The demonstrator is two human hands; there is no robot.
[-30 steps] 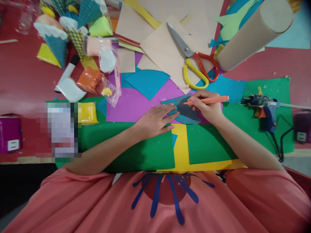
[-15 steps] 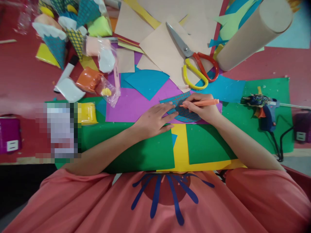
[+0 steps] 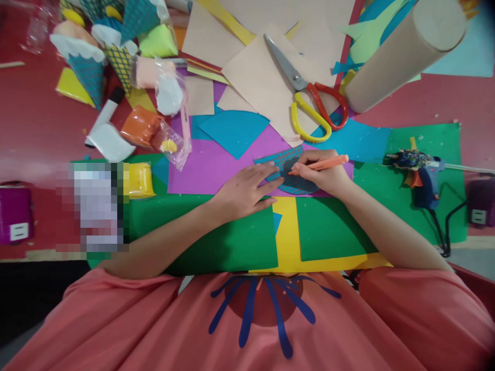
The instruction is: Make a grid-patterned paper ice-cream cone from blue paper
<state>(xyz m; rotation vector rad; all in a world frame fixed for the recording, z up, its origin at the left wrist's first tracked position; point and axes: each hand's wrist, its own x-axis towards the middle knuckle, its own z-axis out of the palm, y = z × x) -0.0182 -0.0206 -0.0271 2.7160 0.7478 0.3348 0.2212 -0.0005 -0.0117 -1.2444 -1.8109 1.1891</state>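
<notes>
Red table [image 3: 34, 129], busy with paper, and at its centre the blue fan [image 3: 296, 183] lies on purple paper [image 3: 204, 170]! Left hand [image 3: 245, 190] spread flat, bracing it, I'd judge; right hand [image 3: 327, 170] pinching the pen [image 3: 328, 162] low for control. Ten o'clock, a clear bag [image 3: 182, 157] holding a yellow lump [image 3: 169, 146], perhaps clay.

I find no word or number I can read for certain.
On the pink marker [image 3: 185, 116] I see small dark print, too blurred for me to make out. The white patches on the left purple box [image 3: 14, 206] and right purple box [image 3: 485, 196] each show two short strokes; I cannot tell whether they are characters.
</notes>
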